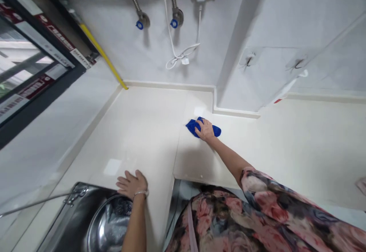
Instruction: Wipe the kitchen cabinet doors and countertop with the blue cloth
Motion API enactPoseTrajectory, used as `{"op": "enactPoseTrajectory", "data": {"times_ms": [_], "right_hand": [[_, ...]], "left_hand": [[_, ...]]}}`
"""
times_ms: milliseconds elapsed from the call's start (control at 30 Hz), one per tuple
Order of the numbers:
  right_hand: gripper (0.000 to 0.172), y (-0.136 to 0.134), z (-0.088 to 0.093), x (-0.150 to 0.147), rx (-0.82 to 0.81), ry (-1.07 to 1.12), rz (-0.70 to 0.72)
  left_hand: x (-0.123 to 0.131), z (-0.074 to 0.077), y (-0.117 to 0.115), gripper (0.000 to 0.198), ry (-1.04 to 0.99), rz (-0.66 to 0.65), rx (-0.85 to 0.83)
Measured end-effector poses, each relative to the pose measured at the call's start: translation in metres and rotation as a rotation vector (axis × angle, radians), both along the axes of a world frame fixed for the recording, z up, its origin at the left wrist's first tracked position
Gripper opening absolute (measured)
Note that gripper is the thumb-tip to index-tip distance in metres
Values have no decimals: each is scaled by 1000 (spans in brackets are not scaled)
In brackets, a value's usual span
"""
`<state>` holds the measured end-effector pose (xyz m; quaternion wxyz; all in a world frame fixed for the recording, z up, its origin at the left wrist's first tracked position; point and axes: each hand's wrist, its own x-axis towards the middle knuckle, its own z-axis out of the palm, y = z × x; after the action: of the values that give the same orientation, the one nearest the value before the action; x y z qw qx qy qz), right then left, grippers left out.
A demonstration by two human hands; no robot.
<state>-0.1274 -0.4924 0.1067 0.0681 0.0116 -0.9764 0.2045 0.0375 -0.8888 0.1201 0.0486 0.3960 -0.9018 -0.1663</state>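
My right hand (206,130) presses a crumpled blue cloth (193,127) onto the cream countertop (148,130), near the inner corner of the wall ledge. Its fingers curl over the cloth, which sticks out on both sides. My left hand (132,184) lies with fingers spread on the countertop beside the sink, holding nothing. A bracelet (141,193) is on that wrist. Just below it, a shiny metal bowl (100,221) sits in the dark sink (61,221).
A faucet (74,196) stands at the sink's edge. A yellow pipe (103,55) runs down to the counter's back corner. Two valves with blue knobs (139,24), a white cord (183,55) and wall hooks (249,59) are on the walls. A window (31,61) is at left.
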Motion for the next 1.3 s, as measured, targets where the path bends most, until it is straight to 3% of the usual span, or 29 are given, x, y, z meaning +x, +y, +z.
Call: {"op": "enactPoseTrajectory", "data": {"times_ms": [233,400,567,733,833,900,1100,1200,1300], "right_hand": [[55,5,-2,-82,-28,18,-32],[54,15,1,-155,-33,60,-151],[51,39,2,-219,-20,68,-375],[48,42,5,-246,8,43,-564],[50,9,8,-253,-3,42,-600],[52,-27,10,-262,-9,49,-542],[60,-160,16,-283,-16,16,-78],[63,-223,18,-258,-26,-20,200],[64,-271,18,-203,-61,-31,463]], "left_hand": [[-1,-5,11,78,-30,12,-143],[-1,-2,12,79,-48,22,-211],[2,-7,9,77,-97,21,-247],[5,-11,7,75,-149,16,-244],[7,-12,7,76,-108,13,-245],[8,-13,7,78,-85,12,-260],[13,-15,6,81,-48,16,-274],[13,-15,7,78,-61,16,-276],[13,-15,8,76,-79,34,-265]]}}
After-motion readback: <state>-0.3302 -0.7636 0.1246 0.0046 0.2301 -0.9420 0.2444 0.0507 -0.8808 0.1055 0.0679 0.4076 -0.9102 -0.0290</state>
